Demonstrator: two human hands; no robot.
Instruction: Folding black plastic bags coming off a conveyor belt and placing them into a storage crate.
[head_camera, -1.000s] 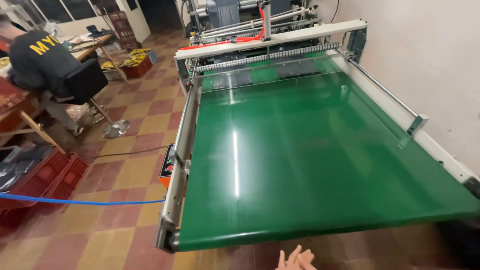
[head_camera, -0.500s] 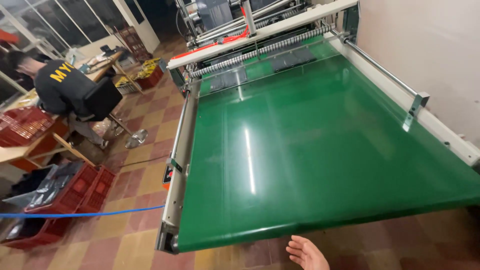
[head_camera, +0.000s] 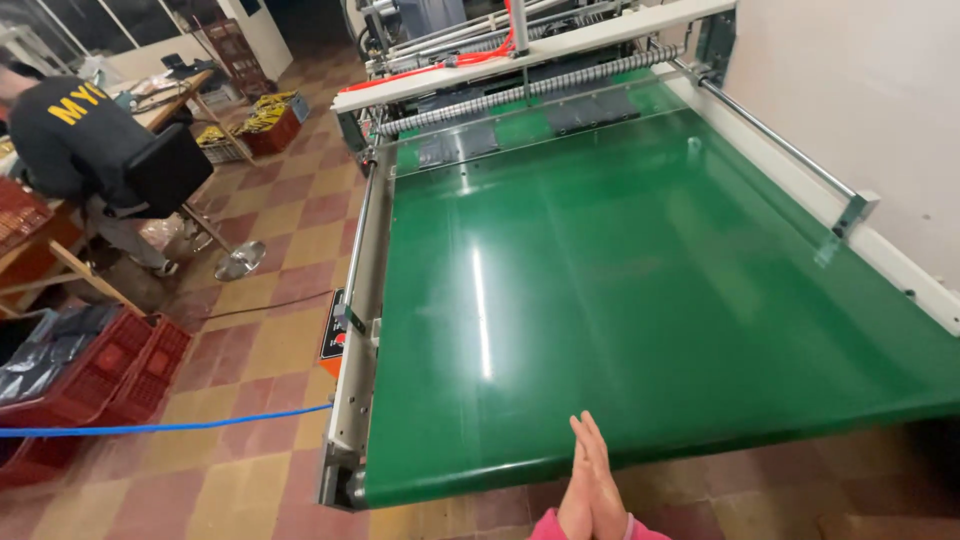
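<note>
My left hand (head_camera: 577, 492) and my right hand (head_camera: 606, 486) are pressed flat together, palm to palm, at the bottom centre, with the fingers straight and pointing away from me. Neither holds anything. Pink sleeve cuffs show at the wrists. The fingertips reach over the near edge of a wide, glossy green conveyor belt (head_camera: 620, 300). At the belt's far end, two dark flat bags (head_camera: 520, 130) lie just below a ribbed roller (head_camera: 530, 92) on a white machine frame.
A person in a dark shirt (head_camera: 70, 135) bends over a wooden table at the far left, beside a black swivel chair (head_camera: 175, 170). Red crates (head_camera: 100, 375) stand on the tiled floor at left. A blue cord (head_camera: 160, 428) runs across the floor. A white wall is at right.
My view has tilted and closed in on the belt. My hands rose higher into view at the bottom, and now both show pressed together.
</note>
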